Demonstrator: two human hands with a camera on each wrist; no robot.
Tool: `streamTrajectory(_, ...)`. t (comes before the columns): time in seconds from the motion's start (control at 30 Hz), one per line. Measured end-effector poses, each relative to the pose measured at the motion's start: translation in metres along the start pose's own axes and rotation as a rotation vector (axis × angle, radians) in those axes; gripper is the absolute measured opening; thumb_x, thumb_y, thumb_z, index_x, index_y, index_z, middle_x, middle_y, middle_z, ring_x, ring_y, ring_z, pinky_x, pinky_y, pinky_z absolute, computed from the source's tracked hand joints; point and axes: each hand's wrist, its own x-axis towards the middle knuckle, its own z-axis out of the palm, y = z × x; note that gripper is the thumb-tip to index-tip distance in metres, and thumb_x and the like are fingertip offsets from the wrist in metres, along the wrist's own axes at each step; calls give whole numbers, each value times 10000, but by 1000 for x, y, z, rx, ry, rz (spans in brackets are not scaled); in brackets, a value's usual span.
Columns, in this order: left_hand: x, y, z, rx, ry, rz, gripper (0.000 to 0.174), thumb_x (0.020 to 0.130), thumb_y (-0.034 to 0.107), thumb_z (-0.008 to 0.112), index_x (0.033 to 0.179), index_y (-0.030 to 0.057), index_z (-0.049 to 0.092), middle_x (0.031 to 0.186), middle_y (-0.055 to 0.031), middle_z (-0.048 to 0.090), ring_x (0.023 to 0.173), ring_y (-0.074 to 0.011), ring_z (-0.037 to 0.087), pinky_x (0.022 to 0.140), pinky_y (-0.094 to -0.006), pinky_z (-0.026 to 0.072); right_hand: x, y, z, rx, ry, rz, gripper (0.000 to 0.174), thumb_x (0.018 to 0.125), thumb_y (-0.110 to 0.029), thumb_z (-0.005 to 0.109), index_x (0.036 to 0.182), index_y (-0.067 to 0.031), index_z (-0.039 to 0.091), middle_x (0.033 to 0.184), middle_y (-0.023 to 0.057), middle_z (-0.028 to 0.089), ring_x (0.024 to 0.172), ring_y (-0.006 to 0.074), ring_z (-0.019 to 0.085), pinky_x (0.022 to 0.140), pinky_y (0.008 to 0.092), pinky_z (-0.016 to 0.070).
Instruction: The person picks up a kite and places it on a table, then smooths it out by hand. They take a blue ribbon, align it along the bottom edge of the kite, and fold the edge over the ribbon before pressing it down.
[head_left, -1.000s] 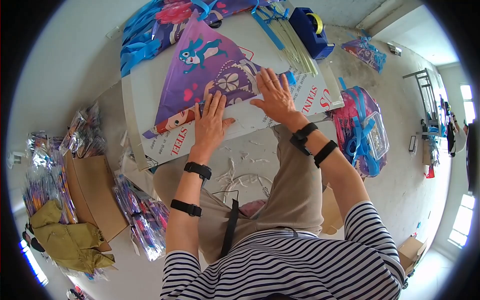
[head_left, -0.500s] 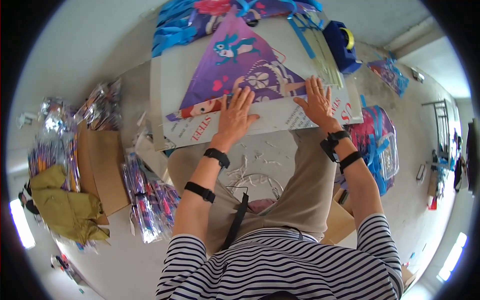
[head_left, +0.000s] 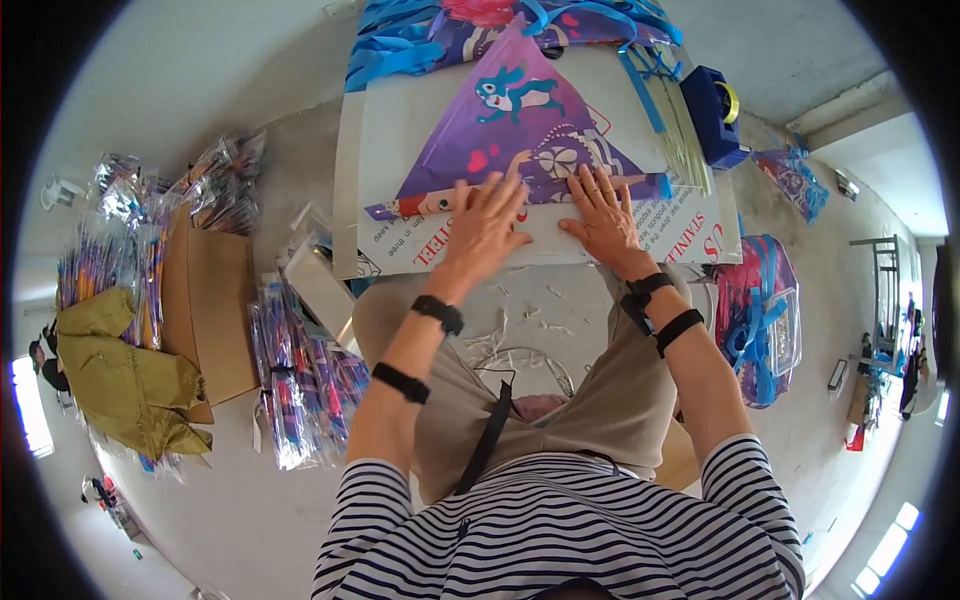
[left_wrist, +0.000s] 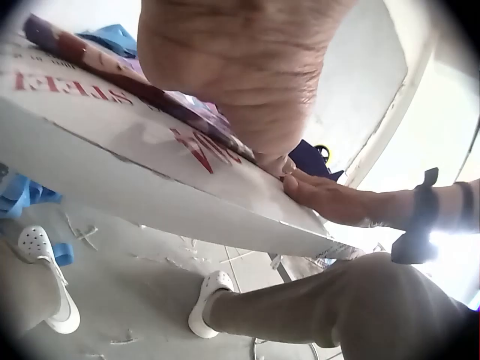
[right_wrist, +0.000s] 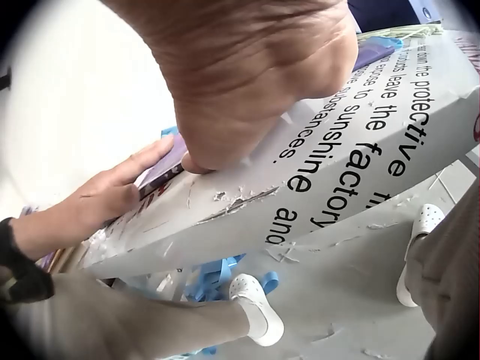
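Note:
A purple triangular kite [head_left: 490, 138] printed with a blue-and-white animal and a girl's figure is spread flat on the board, point away from the body. Its near edge is rolled into a narrow strip, with a blue tip [head_left: 662, 185] at the right end. Over the strip's left half rests my left hand [head_left: 483, 232], fingers straight and slightly blurred, partly covering the printed face. My right hand [head_left: 606, 222] lies on the strip right of centre, fingers spread. In the left wrist view, the left palm [left_wrist: 240, 60] hides much of the rolled edge.
Under the kite is a white-wrapped board [head_left: 400, 245] with red lettering. Blue ribbons [head_left: 395, 60] lie at its far side, pale thin sticks [head_left: 685, 150] and a blue tape dispenser [head_left: 713, 118] at the far right. A cardboard box [head_left: 222, 300] and wrapped bundles stand on the floor at left.
The head view has shifted, so the board appears farther right. My right hand moved outward over the strip's right end, then back inward, uncovering the blue tip. My left hand slid slightly left.

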Motion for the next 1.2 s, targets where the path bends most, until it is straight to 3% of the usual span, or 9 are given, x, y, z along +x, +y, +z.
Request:
streamTrajectory(0.03, -10, -9, -4, -7, 0, 7, 816, 869, 476, 725, 1535, 103, 434, 1640, -55, 346, 1523, -276, 287, 1208, -629, 175, 0, 0, 1, 7, 8, -6, 762, 983, -604, 508, 1580, -152, 365, 1672, 78, 278, 1556, 317, 199, 1226, 607, 135)
streamTrajectory(0.1, -27, -31, -13, 93, -39, -180, 836, 858, 498, 726, 1555, 159, 414, 1652, -33, 328, 1523, -281, 289, 1182, -684, 164, 1, 0, 0, 16, 4, -1, 761, 984, -606, 507, 1579, -152, 368, 1674, 75, 274, 1557, 315, 194, 1226, 606, 138)
streamTrajectory(0.3, -50, -63, 0, 40, -6, -236, 830, 851, 617, 662, 1566, 284, 403, 1665, 23, 305, 1530, -283, 277, 1164, -706, 149, 0, 0, -1, 19, -2, -6, 752, 985, -612, 503, 1573, -160, 380, 1677, 66, 268, 1560, 308, 185, 1228, 598, 149)
streamTrajectory(0.53, -33, -43, -29, 119, -138, -289, 870, 828, 622, 690, 1554, 224, 422, 1654, -11, 323, 1529, -271, 275, 1174, -698, 146, 0, 0, -2, 23, 9, 2, 748, 980, -600, 520, 1569, -159, 389, 1674, 65, 274, 1556, 299, 197, 1228, 591, 154)
streamTrajectory(0.6, -23, -29, -30, 94, -17, -96, 894, 810, 587, 734, 1531, 142, 447, 1637, -30, 348, 1520, -263, 292, 1185, -679, 157, 0, -1, -2, 23, 4, 10, 750, 977, -598, 524, 1570, -160, 386, 1674, 63, 275, 1556, 302, 197, 1227, 595, 150)
streamTrajectory(0.73, 0, -4, -1, 46, -33, -12, 885, 800, 550, 761, 1495, 78, 484, 1621, -41, 368, 1509, -256, 310, 1204, -644, 177, 0, -3, -3, 42, 4, 22, 754, 975, -591, 530, 1571, -155, 380, 1672, 65, 279, 1554, 313, 199, 1223, 607, 140)
streamTrajectory(1.07, 8, 20, 8, 35, -40, -47, 901, 806, 569, 728, 1526, 106, 448, 1636, -51, 334, 1529, -282, 262, 1184, -683, 182, 0, -9, -3, 6, -5, 43, 764, 985, -595, 504, 1581, -140, 356, 1676, 102, 254, 1559, 320, 185, 1216, 630, 126)
streamTrajectory(1.17, 10, 18, 4, 13, -4, -121, 762, 856, 463, 745, 1497, 147, 481, 1579, -72, 402, 1494, -303, 326, 1164, -694, 199, 0, -9, -5, -4, -12, 39, 762, 988, -594, 499, 1582, -140, 353, 1676, 100, 253, 1561, 320, 176, 1218, 628, 119)
streamTrajectory(1.2, 14, 8, 7, -13, 78, -162, 636, 873, 377, 741, 1431, 149, 537, 1486, -70, 476, 1421, -304, 403, 1120, -674, 252, 0, -8, -4, -7, -12, 38, 762, 988, -597, 496, 1582, -141, 353, 1677, 100, 252, 1562, 319, 171, 1219, 627, 116)
